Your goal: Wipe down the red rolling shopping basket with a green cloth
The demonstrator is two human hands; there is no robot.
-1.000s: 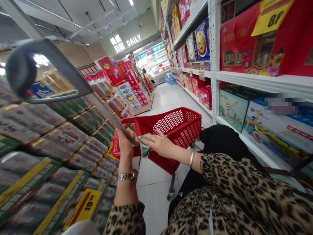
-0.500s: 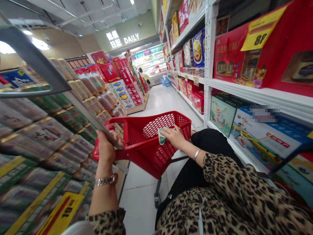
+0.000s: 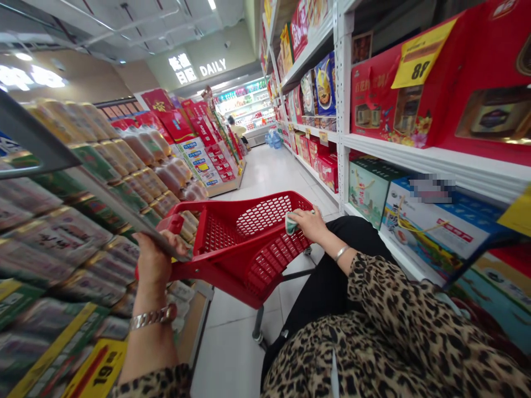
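Note:
A red plastic shopping cart (image 3: 232, 265) stands tilted in the aisle in front of me. My left hand (image 3: 155, 257) is wrapped around a grey bar (image 3: 124, 213) at the cart's left end; the bar runs up to a grey loop at the upper left. On the far right part of the cart's rim rests my right hand (image 3: 310, 224), pressing a pale green and white cloth (image 3: 291, 224) to the rim. Its fingers are curled over the cloth, which is partly hidden under them. The cart's basket shows mesh walls and a slotted side.
Stacked packs of drinks (image 3: 83, 237) line the left side, with a yellow price tag (image 3: 97, 367) low down. White shelves (image 3: 343, 99) with red gift boxes (image 3: 385, 105) rise on the right. Pale floor tiles (image 3: 274, 166) lead to a lit fridge, with a person far off.
My right hand and the cloth have slid right along the cart's rim. My left hand, the bar and the cart's near end sit further left in view.

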